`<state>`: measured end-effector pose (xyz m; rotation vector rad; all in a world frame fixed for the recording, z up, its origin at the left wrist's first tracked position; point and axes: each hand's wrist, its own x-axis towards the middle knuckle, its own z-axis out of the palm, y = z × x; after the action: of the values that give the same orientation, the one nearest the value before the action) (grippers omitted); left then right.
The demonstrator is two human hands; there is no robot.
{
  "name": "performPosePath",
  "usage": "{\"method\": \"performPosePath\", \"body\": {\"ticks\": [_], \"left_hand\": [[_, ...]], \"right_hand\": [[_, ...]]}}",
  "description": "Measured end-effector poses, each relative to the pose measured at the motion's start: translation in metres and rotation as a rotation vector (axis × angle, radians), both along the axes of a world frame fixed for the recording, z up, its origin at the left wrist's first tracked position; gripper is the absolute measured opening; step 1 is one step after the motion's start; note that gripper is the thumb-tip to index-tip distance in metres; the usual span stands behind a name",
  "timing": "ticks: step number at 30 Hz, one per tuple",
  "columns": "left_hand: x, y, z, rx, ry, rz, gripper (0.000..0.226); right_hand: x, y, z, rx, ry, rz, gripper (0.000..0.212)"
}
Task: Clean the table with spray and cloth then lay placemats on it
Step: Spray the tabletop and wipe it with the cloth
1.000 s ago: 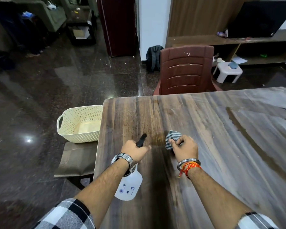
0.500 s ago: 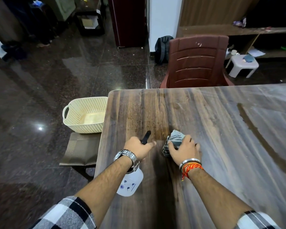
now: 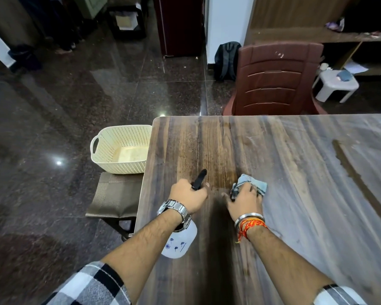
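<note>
A broad desk (image 3: pixel 295 172) of dark brown wood-grain laminate, with a rounded corner, fills the right of the view. A long damp streak (image 3: pixel 356 172) dulls its right part.

The left hand (image 3: pixel 188 198), wearing a steel link watch, is curled round the black plastic trigger head of a translucent white spray bottle with small blue flower prints (image 3: pixel 178 243). The rounded body hangs below the wrist near the desk's left edge, nozzle pointing away.

The right hand (image 3: pixel 244 201), wearing a metal bangle and orange threads, lies palm-down. Its fingers lie together and press a crumpled grey-blue striped cloth (image 3: pixel 253 184) onto the desk, the thumb spread to the left. Cloth and bottle head are near each other but apart.

Left of the desk, a cream perforated plastic basket (image 3: pixel 119 150) with a loop handle sits on brown ribbed woven mats (image 3: pixel 114 197) draped over a dark stool. A maroon moulded plastic chair (image 3: pixel 277 80) stands at the far edge.
</note>
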<state>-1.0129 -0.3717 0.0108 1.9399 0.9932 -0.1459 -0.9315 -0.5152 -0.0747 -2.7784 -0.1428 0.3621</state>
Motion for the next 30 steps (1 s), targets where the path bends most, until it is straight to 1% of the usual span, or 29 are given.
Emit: {"method": "performPosePath", "body": {"ticks": [2,4,6,8,10,12,14,16,19,20,22,23,25,27,30], "left_hand": [[0.008,0.002,0.0,0.012,-0.017,0.007,0.037],[0.015,0.003,0.001,-0.054,-0.01,-0.033,0.035],[0.02,0.003,0.002,-0.093,-0.003,-0.098,0.036],[0.025,0.001,0.0,-0.044,-0.002,-0.116,0.039],[0.027,-0.002,0.001,-0.005,0.0,-0.064,0.04],[0.029,-0.003,0.0,0.003,0.003,-0.015,0.039],[0.027,-0.001,-0.001,-0.04,0.002,0.016,0.034],[0.026,0.0,-0.002,-0.094,0.002,0.005,0.038],[0.024,0.001,0.0,-0.066,0.018,-0.054,0.044],[0.024,0.001,0.0,-0.065,0.011,-0.048,0.043],[0.023,0.002,0.002,-0.09,-0.009,-0.006,0.041],[0.022,0.002,0.002,-0.097,-0.009,0.008,0.039],[0.02,0.002,0.0,-0.073,0.004,0.008,0.034],[0.019,0.002,-0.003,-0.038,0.012,-0.012,0.035],[0.019,0.001,-0.004,-0.039,0.036,-0.102,0.04]], "right_hand": [[-0.001,-0.002,-0.001,-0.047,0.015,0.037,0.061],[-0.003,-0.005,-0.001,-0.072,-0.002,0.056,0.056],[-0.004,-0.005,0.001,-0.027,-0.061,0.085,0.047],[-0.003,-0.005,0.003,0.11,-0.143,0.066,0.035],[0.002,-0.006,0.01,0.262,-0.198,-0.066,0.024],[0.007,-0.007,0.022,0.363,-0.248,-0.165,0.018],[0.013,-0.006,0.041,0.557,-0.268,-0.324,0.018],[0.021,-0.005,0.058,0.769,-0.252,-0.49,0.022],[0.029,-0.012,0.053,0.943,-0.217,-0.618,0.028],[0.028,-0.017,0.045,0.94,-0.179,-0.644,0.03],[0.023,-0.03,0.03,0.833,-0.126,-0.651,0.034],[0.019,-0.038,0.023,0.765,-0.135,-0.661,0.039],[0.011,-0.048,0.014,0.685,-0.216,-0.658,0.045],[0.003,-0.046,0.008,0.629,-0.288,-0.536,0.045],[-0.001,-0.03,0.002,0.582,-0.351,-0.24,0.034]]}}
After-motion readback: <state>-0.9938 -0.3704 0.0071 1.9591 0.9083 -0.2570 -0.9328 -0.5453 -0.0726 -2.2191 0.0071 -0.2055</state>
